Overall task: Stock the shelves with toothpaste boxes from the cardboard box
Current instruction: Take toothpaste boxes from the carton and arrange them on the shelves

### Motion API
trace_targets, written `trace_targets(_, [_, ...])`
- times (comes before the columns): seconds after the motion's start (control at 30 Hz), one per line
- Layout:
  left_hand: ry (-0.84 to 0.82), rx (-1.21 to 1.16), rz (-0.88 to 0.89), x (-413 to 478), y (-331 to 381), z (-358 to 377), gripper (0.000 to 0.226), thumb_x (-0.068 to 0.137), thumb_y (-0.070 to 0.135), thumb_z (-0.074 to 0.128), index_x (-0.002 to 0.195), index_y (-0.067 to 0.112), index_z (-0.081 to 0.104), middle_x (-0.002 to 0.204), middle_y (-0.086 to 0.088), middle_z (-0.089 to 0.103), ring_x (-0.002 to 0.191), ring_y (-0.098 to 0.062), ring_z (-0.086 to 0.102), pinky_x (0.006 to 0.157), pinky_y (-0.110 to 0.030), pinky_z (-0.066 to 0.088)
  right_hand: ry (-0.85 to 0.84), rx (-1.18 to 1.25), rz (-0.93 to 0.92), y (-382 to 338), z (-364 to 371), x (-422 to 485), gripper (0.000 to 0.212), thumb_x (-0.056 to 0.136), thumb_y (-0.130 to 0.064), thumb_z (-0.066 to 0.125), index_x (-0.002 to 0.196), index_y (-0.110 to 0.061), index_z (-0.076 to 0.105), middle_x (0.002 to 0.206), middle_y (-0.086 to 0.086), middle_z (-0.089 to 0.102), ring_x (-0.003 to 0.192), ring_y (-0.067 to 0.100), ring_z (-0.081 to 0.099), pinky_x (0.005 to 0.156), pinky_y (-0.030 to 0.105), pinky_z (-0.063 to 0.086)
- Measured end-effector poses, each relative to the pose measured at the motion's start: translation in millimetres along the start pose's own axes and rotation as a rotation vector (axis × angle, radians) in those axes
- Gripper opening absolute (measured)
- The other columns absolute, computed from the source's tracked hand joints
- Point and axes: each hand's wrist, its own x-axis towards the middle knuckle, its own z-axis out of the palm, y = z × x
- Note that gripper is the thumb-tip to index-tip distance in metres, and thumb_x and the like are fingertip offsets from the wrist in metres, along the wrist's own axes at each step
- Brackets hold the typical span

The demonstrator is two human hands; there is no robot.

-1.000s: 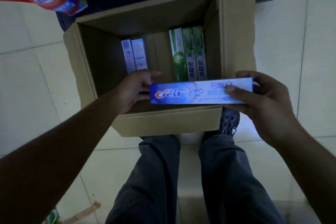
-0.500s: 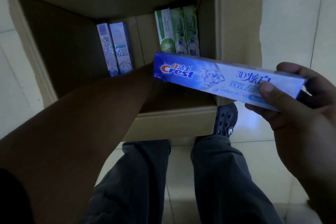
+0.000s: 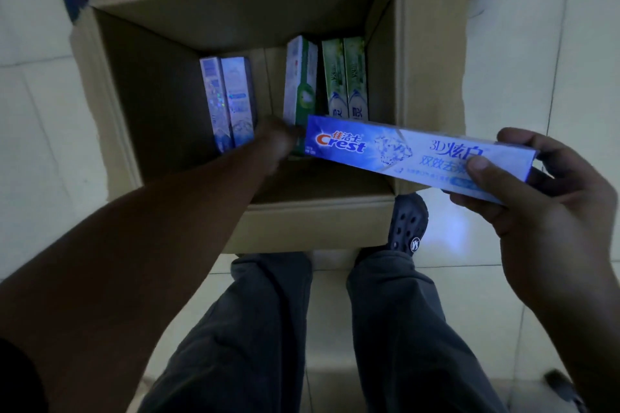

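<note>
Our right hand (image 3: 536, 211) pinches the Crest toothpaste box (image 3: 385, 147) by its right end, above the cardboard box's (image 3: 318, 221) near-right corner. Our left hand (image 3: 276, 141) now grips the green toothpaste box (image 3: 300, 84) inside — tilted off its neighbours (image 3: 345, 77), a second pick begun.

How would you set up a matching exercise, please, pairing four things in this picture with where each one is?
Things: 1 Crest box; 2 pale blue boxes; 3 green pair; 4 dark shoe.
Places: A in the cardboard box, by its right wall; B on the floor; C in the right hand; D in the cardboard box, leftmost.
Pairs: 1-C; 2-D; 3-A; 4-B.
</note>
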Motion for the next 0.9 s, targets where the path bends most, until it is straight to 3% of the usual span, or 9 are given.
trace_targets(0.1, [0.068, 0.043, 0.086, -44, 9, -48, 0.037, 0.088, 0.020, 0.077, 0.119, 0.001, 0.067, 0.116, -0.022, 0.070, 0.107, -0.036, 0.069, 0.091, -0.050, 0.058, 0.038, 0.008, 0.000, -32, 7, -15, 0.038, 0.069, -0.018, 0.080, 0.105, -0.018, 0.066, 0.077, -0.003, 0.075, 0.075, 0.020, 0.074, 0.068, 0.031, 0.062])
trace_targets(0.17, [0.125, 0.129, 0.225, -83, 10, -87, 0.027, 0.089, 0.025, 0.076, 0.107, 0.006, 0.071, 0.103, -0.017, 0.073, 0.095, -0.028, 0.071, 0.082, -0.035, 0.058, 0.022, 0.043, 0.003, -57, 12, -28, 0.037, 0.070, -0.018, 0.080, 0.104, -0.018, 0.067, 0.077, -0.002, 0.076, 0.075, 0.022, 0.074, 0.067, 0.032, 0.062])
trace_targets(0.27, [0.228, 0.201, 0.489, -162, 26, -155, 0.029, 0.082, 0.040, 0.073, 0.093, 0.013, 0.070, 0.081, -0.001, 0.071, 0.073, -0.015, 0.062, 0.061, -0.016, 0.041, -0.014, 0.080, -0.016, -116, 27, -56, 0.035, 0.069, -0.018, 0.079, 0.103, -0.019, 0.069, 0.077, 0.002, 0.075, 0.072, 0.025, 0.073, 0.064, 0.033, 0.061])
trace_targets(0.33, [0.284, 0.130, 0.589, -211, 39, -197, 0.031, 0.075, 0.049, 0.072, 0.094, 0.025, 0.067, 0.085, 0.018, 0.070, 0.078, -0.005, 0.061, 0.069, -0.007, 0.042, -0.033, 0.073, -0.040, -154, 36, -73, 0.036, 0.068, -0.017, 0.080, 0.103, -0.019, 0.071, 0.078, 0.003, 0.074, 0.072, 0.024, 0.072, 0.062, 0.033, 0.061])
trace_targets(0.4, [0.295, -0.047, 0.623, -267, 62, -240, 0.033, 0.071, 0.046, 0.078, 0.099, 0.034, 0.067, 0.093, 0.020, 0.070, 0.086, -0.003, 0.064, 0.081, -0.012, 0.048, -0.070, 0.075, -0.084, -205, 50, -95, 0.038, 0.067, -0.018, 0.081, 0.104, -0.019, 0.072, 0.081, 0.004, 0.075, 0.074, 0.024, 0.072, 0.063, 0.036, 0.062])
trace_targets(0.53, [0.375, -0.231, 0.768, -379, 117, -317, 0.045, 0.066, 0.023, 0.094, 0.098, 0.035, 0.065, 0.086, 0.019, 0.071, 0.077, 0.000, 0.065, 0.069, -0.015, 0.052, -0.150, 0.094, -0.184, -316, 70, -150, 0.042, 0.069, -0.019, 0.079, 0.110, -0.017, 0.070, 0.081, -0.002, 0.076, 0.075, 0.019, 0.072, 0.066, 0.038, 0.064])
trace_targets(0.67, [0.430, -0.380, 0.916, -473, 157, -376, 0.041, 0.072, 0.001, 0.088, 0.097, 0.021, 0.064, 0.086, 0.012, 0.073, 0.076, 0.004, 0.067, 0.067, -0.011, 0.051, -0.192, 0.152, -0.278, -404, 87, -209, 0.047, 0.070, -0.017, 0.079, 0.115, -0.009, 0.068, 0.087, -0.007, 0.074, 0.081, 0.019, 0.070, 0.069, 0.039, 0.064])
trace_targets(0.77, [0.431, -0.524, 0.994, -538, 182, -416, 0.039, 0.071, 0.005, 0.086, 0.105, 0.008, 0.066, 0.089, 0.011, 0.075, 0.080, 0.004, 0.068, 0.070, -0.011, 0.052, -0.208, 0.190, -0.346, -467, 97, -257, 0.055, 0.069, -0.013, 0.078, 0.121, -0.002, 0.064, 0.086, -0.007, 0.075, 0.079, 0.017, 0.070, 0.062, 0.034, 0.062])
trace_targets(0.9, [0.428, -0.600, 1.127, -598, 207, -466, 0.039, 0.074, 0.015, 0.084, 0.109, 0.022, 0.070, 0.097, 0.020, 0.075, 0.089, 0.006, 0.069, 0.070, -0.011, 0.054, -0.236, 0.248, -0.421, -528, 104, -305, 0.051, 0.063, -0.016, 0.083, 0.113, -0.014, 0.072, 0.086, 0.004, 0.074, 0.074, 0.018, 0.071, 0.056, 0.032, 0.059])
